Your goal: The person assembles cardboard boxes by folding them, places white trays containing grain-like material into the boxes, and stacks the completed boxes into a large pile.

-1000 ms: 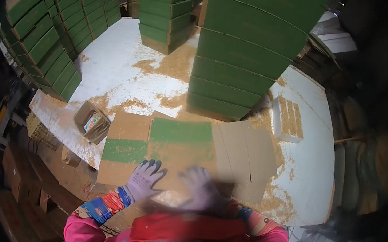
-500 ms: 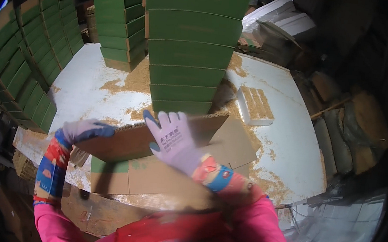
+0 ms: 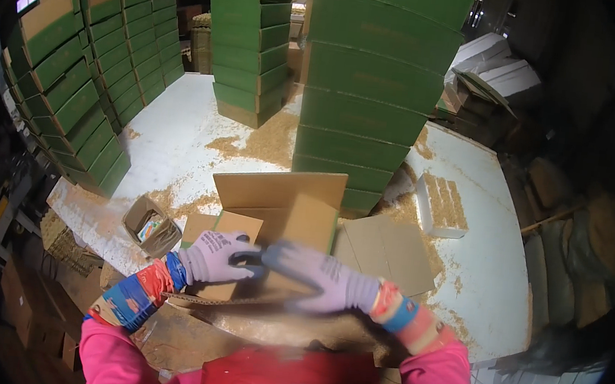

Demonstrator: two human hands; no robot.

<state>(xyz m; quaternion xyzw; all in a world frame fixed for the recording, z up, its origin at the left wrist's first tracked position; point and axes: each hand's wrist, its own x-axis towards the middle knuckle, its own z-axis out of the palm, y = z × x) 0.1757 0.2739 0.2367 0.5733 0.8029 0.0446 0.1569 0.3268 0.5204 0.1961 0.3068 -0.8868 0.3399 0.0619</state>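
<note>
Close in front of me a brown cardboard carton (image 3: pixel 278 181) stands with its flaps up, a long far flap raised and a near flap tilted toward me. My left hand (image 3: pixel 219 258), in a pale lilac glove with dark blue fingertips, lies against the small left flap (image 3: pixel 240 224); its fingers are bent, with a gap between them and the thumb. Over the near side of the carton is my right hand (image 3: pixel 324 280), gloved the same way, fingers stretched toward the left hand and smeared by motion. The fingertips of both hands almost meet.
Tall stacks of green cartons rise behind (image 3: pixel 372 79), farther back (image 3: pixel 238 35) and at the left (image 3: pixel 84 108). An opened small box (image 3: pixel 161 233) sits left, a flat cardboard sheet (image 3: pixel 391 253) and white block (image 3: pixel 441 206) right. Brown crumbs litter the white table (image 3: pixel 173 118).
The flat-folded cardboard between my hands has become an opened carton. Both hands came lower and nearer each other, and my view shifted left, so the stacks appear farther right.
</note>
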